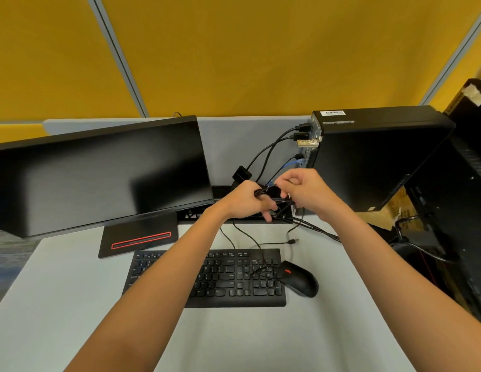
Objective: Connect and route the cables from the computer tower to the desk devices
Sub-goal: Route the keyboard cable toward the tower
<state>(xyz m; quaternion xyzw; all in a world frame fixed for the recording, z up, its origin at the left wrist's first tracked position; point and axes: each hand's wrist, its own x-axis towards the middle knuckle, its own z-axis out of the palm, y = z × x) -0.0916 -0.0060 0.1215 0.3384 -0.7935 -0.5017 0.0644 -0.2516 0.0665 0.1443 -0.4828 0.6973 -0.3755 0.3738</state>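
From the head view, we are at the bundling step: just left of the computer tower (373,157), our left hand (244,202) grips the gathered cables (269,191) while our right hand (304,191) pinches them. Next we likely need to plug in the loose plug (293,241) lying nearer us than the tower.

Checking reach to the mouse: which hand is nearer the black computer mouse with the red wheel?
Right. The right hand is above the black computer mouse; the left hand is farther left.
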